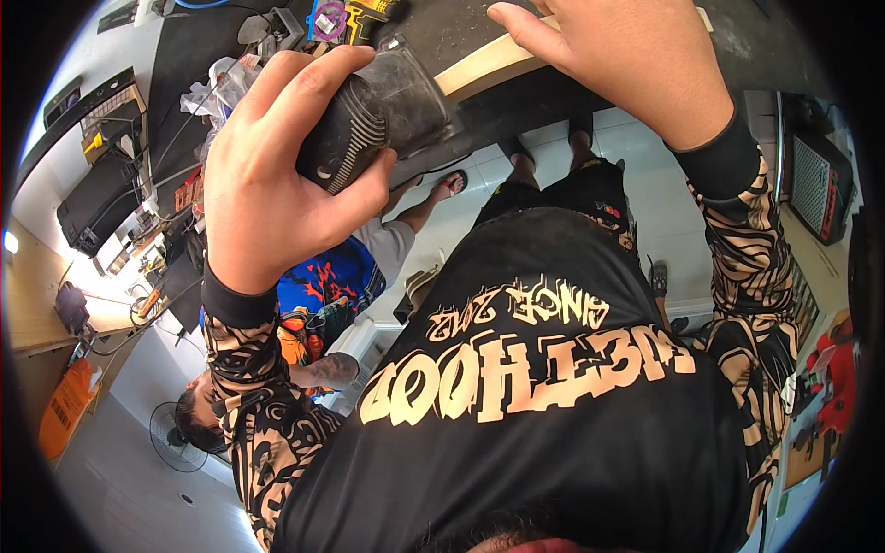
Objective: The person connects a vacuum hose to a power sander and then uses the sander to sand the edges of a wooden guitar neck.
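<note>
My left hand (286, 157) is wrapped around a black plastic tool body (355, 129), its fingers over the top and its thumb along the lower side. The part in my grip is rounded and ribbed; a boxy, dusty dark housing joins it on the right. What kind of tool it is, I cannot make out. Close to the housing's right side, a pale wooden strip (493, 69) lies along the bench edge. Over this strip is my right hand (618, 55), thumb stretched out to the left. The upper edge cuts off most of its other fingers.
On the dark bench (461, 23) sit a yellow-and-black power tool (369, 17), a purple round piece (327, 20) and a crumpled clear plastic bag (221, 92). Another person in a blue patterned shirt (332, 286) is at my left. A fan (180, 435) stands behind that person.
</note>
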`<state>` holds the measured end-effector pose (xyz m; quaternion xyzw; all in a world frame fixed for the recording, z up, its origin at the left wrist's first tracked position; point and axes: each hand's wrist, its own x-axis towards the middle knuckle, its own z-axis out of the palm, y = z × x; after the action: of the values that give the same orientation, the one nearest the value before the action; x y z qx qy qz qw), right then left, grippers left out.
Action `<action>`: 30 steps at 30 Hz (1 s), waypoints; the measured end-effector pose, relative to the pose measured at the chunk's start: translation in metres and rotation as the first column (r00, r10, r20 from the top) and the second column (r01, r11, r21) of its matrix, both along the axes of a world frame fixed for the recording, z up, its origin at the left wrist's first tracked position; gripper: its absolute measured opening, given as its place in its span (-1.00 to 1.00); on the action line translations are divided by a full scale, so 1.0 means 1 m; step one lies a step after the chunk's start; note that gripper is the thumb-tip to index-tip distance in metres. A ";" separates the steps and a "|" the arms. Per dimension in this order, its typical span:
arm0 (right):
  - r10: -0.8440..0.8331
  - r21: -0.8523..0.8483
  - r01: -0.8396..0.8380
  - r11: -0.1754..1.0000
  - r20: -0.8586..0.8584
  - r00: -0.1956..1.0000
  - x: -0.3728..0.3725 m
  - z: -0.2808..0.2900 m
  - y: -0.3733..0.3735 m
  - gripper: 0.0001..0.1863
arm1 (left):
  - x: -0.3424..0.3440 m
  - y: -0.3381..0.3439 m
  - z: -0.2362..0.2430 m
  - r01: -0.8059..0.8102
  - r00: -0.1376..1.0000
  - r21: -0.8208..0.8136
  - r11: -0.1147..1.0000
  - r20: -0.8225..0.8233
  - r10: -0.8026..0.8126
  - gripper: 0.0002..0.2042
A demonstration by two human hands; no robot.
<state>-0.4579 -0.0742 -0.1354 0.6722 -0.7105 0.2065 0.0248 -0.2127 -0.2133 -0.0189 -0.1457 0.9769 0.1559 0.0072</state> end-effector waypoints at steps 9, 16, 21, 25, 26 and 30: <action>0.005 -0.003 -0.005 1.000 0.032 0.999 0.002 -0.004 0.002 -0.59 | -0.003 0.001 -0.004 0.030 0.999 -0.034 0.999 -0.018 -0.030 -0.37; 0.008 -0.021 -0.009 1.000 -0.017 1.000 0.001 -0.003 0.002 -0.60 | -0.006 0.002 -0.003 0.026 0.999 -0.043 0.999 -0.023 -0.027 -0.38; -0.005 -0.014 0.005 1.000 -0.026 1.000 0.003 -0.004 0.002 -0.61 | -0.007 0.002 -0.004 0.007 0.999 -0.046 0.999 -0.049 -0.010 -0.41; 0.002 -0.039 -0.003 0.999 -0.022 1.000 0.001 -0.004 0.002 -0.61 | -0.009 0.001 -0.002 0.007 0.998 -0.044 0.999 -0.056 -0.009 -0.42; 0.002 -0.039 -0.003 0.999 -0.022 1.000 0.001 -0.005 0.002 -0.61 | -0.010 0.001 -0.003 0.004 0.998 -0.038 0.999 -0.060 -0.006 -0.42; 0.006 -0.065 -0.006 0.998 0.000 1.000 0.001 -0.007 0.001 -0.61 | -0.012 -0.002 -0.003 0.003 0.997 -0.033 0.999 -0.072 -0.005 -0.42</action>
<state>-0.4570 -0.0728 -0.1423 0.6733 -0.7013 0.2296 0.0462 -0.2247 -0.2149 -0.0222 -0.1380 0.9793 0.1452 -0.0302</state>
